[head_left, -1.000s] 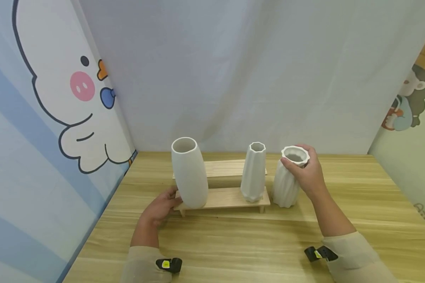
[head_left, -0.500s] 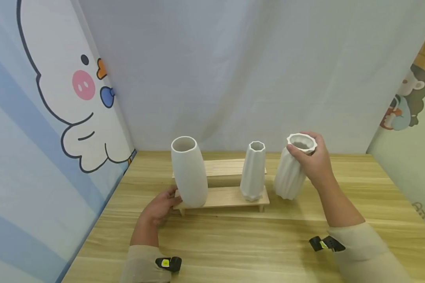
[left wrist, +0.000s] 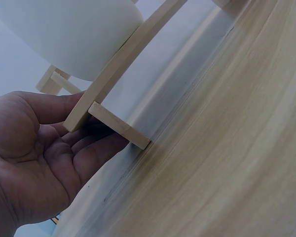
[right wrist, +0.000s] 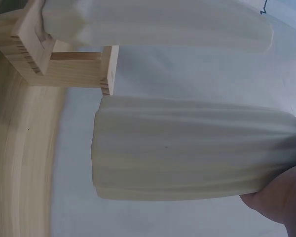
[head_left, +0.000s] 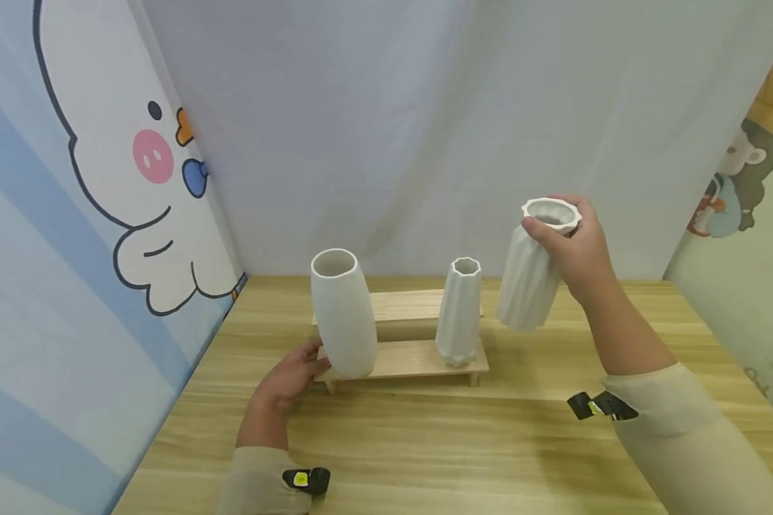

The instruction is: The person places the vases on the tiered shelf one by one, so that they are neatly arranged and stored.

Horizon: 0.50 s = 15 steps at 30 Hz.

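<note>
My right hand (head_left: 582,247) holds a white fluted vase (head_left: 530,279) near its rim, thumb in front and fingers behind. The vase hangs above the table, leaning slightly; its base shows in the right wrist view, apart from the stand. My left hand (head_left: 292,373) grips the left end of a two-step wooden stand (head_left: 402,360). In the left wrist view its thumb lies along the step board (left wrist: 116,64), with the fingers underneath by the leg. On the lower step, a tall smooth white vase (head_left: 344,322) stands at the left and a slim ribbed white vase (head_left: 459,315) at the right.
The stand rests on a wood-grain table (head_left: 425,443). A pale grey curtain (head_left: 425,143) hangs behind the table's back edge. Cartoon-printed panels (head_left: 167,243) flank the left and right sides.
My right hand has raised the fluted vase off the table, upward and a little to the right. The left hand, the stand and the two vases on it stay in place.
</note>
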{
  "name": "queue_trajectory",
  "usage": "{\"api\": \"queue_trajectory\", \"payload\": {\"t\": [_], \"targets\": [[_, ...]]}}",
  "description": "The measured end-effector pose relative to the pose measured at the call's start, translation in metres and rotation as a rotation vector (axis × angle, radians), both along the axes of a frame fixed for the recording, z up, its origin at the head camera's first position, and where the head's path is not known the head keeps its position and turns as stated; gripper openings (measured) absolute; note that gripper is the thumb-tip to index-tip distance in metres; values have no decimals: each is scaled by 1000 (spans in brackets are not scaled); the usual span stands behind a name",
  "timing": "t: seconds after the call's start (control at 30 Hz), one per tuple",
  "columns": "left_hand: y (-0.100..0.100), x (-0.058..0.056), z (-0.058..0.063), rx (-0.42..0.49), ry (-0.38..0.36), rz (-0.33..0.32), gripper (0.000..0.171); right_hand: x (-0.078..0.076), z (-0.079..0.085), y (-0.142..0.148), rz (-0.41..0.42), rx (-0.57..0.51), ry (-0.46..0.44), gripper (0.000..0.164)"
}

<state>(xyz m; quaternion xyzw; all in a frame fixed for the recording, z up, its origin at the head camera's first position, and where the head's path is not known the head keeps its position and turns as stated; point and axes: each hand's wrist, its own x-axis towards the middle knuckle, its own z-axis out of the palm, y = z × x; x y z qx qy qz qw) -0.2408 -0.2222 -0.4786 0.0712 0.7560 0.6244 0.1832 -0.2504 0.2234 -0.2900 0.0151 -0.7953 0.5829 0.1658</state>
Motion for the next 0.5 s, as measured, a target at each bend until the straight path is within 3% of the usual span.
{"api": "queue_trajectory", "payload": {"t": [0.3, 0.5], "targets": [[-1, -1, -1, 15, -1, -12, 52, -11, 24, -12, 28, -29, 19, 69], [0, -1, 0, 14, -5, -15, 51, -20, 35, -24, 52, -106, 85, 67]]}}
